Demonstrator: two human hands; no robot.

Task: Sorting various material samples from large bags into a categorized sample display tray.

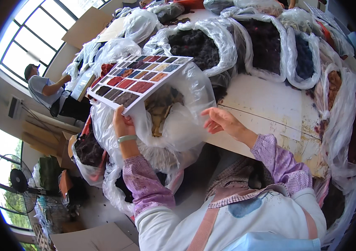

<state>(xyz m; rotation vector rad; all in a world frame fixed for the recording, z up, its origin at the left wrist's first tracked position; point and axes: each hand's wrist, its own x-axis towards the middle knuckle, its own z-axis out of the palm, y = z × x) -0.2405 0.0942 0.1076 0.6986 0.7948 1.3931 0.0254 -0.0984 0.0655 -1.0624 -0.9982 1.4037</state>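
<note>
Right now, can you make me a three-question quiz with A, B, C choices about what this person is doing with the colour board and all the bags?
1. Where is the sample board?
A. Flat on the floor
B. Held up over an open clear plastic bag
C. Leaning on the window

2. What colour are the person's sleeves?
A. Purple patterned
B. Plain yellow
C. Black

3. What is the right hand doing?
A. Gripping the board
B. Inside a bag
C. Open and empty, above the white table

Answers: 1 B, the left hand grips the board's lower corner above the bag. 2 A, both forearms show purple print. 3 C, its fingers are spread and hold nothing.
</note>
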